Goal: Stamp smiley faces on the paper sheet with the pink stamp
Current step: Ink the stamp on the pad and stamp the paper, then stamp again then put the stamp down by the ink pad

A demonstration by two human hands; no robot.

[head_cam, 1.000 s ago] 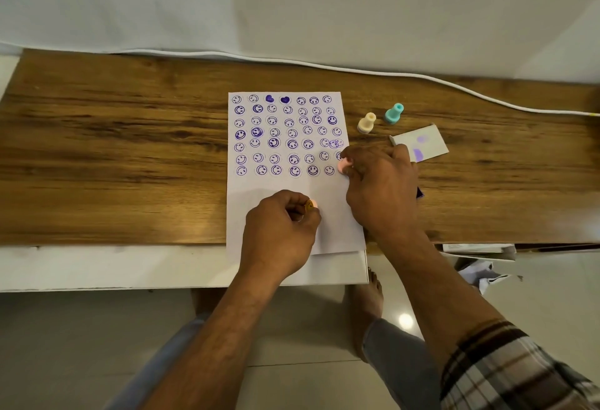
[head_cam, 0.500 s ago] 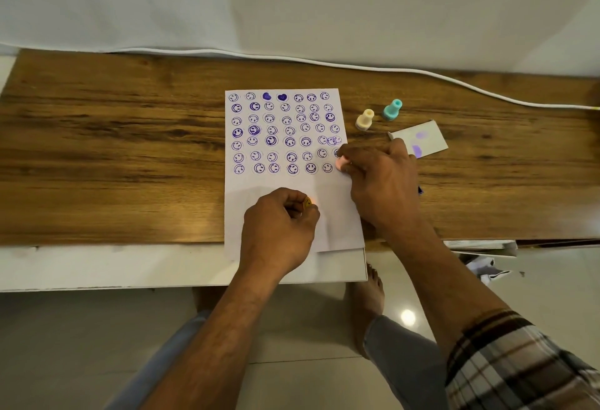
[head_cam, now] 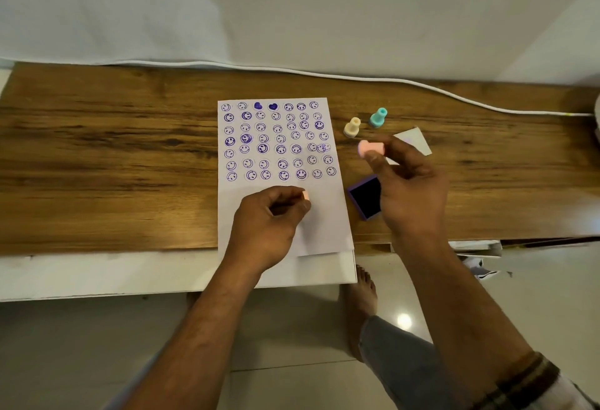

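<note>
The right hand (head_cam: 410, 182) pinches the pink stamp (head_cam: 371, 148) between fingertips, lifted and lying sideways just right of the sheet (head_cam: 319, 224), above an open purple ink pad (head_cam: 365, 197). The left hand (head_cam: 269, 218) rests on the sheet's blank lower part, fingers closed on a small pink cap (head_cam: 305, 195). The sheet lies on the wooden table (head_cam: 113, 166), bearing rows of purple smileys and two hearts, with no readable writing; yellow (head_cam: 352, 127) and teal (head_cam: 378, 117) stamps stand upright near its right edge.
</note>
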